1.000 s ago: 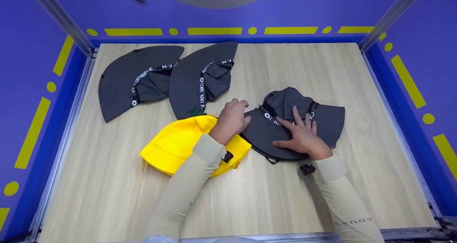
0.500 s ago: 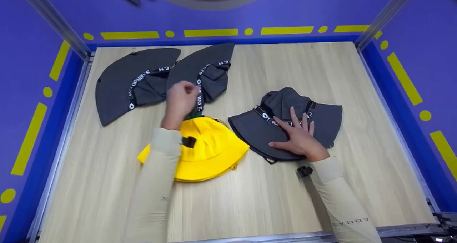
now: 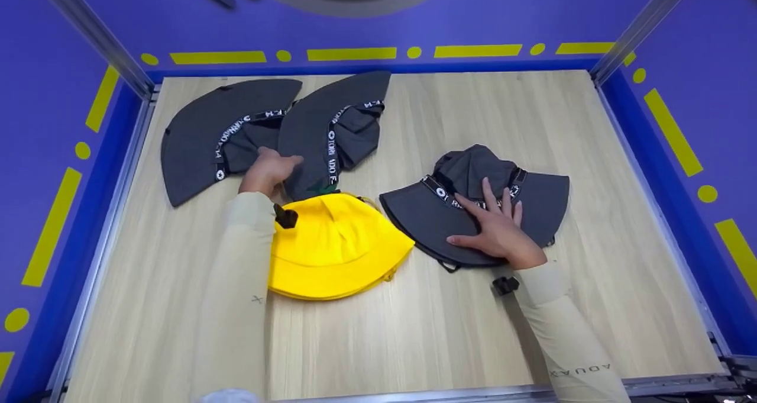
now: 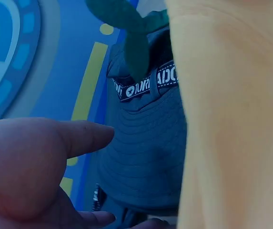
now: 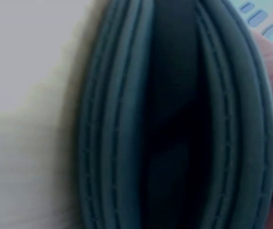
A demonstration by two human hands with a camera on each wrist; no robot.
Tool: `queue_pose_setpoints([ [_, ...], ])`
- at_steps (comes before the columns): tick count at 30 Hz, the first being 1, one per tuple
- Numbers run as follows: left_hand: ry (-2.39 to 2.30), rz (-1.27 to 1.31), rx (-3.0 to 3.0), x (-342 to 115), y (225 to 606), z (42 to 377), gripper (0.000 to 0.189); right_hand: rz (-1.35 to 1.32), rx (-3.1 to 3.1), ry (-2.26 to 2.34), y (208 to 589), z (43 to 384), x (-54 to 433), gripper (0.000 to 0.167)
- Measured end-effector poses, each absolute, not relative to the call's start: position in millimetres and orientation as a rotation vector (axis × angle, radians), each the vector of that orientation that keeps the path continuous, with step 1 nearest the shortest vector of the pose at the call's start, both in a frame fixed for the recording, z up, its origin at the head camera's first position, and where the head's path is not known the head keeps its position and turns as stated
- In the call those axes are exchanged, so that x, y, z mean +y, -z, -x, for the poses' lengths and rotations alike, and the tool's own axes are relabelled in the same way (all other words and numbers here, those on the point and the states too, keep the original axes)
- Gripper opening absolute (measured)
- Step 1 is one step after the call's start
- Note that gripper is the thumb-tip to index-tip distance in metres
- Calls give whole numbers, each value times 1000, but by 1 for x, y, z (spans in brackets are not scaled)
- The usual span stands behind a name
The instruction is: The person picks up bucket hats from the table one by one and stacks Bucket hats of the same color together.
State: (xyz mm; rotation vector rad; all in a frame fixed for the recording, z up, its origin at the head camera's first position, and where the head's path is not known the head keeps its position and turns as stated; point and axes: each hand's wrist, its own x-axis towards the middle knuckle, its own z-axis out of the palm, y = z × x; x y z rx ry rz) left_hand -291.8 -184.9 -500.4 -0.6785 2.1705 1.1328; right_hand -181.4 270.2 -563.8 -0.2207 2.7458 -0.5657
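My left hand (image 3: 269, 169) is at the brim of the middle dark grey bucket hat (image 3: 355, 134), its thumb apart from the other fingers. In the left wrist view the straight thumb (image 4: 91, 137) points across the stitched brim (image 4: 141, 152); whether it touches cannot be told. A second grey hat (image 3: 198, 136) lies to the left, partly under the middle one. With fingers spread, my right hand (image 3: 497, 231) rests on flattened grey bucket hats (image 3: 426, 219) at the right. Their layered brim edges (image 5: 126, 119) fill the right wrist view. Yellow bucket hats (image 3: 343, 237) lie between the hands.
A light wooden tabletop (image 3: 378, 344) carries all the hats. Blue-purple panels (image 3: 378, 30) with yellow marks stand along the back and both sides, joined by metal posts. A green leaf-shaped piece (image 4: 136, 52) lies by the middle hat's printed band.
My left hand has moved left, from between the yellow and right-hand grey hats to the middle grey hat's brim. The right hand stays where it was.
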Motion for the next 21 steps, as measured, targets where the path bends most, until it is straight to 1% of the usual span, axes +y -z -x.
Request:
queue_pose_setpoints([
  [6,-1332,750,2075,-194,509,297,95,225,2754,584,564,180,272,97],
  [13,-1555,807,1932,-194,507,297,97,234,2763,591,563,180,272,96],
  [17,-1623,778,1963,-188,506,300,95,239,2760,604,563,180,273,96],
  [18,-1627,756,1986,-186,505,301,93,240,2760,604,564,180,273,96],
  [21,-1652,673,2045,-183,503,304,71,242,2758,606,564,180,272,96],
])
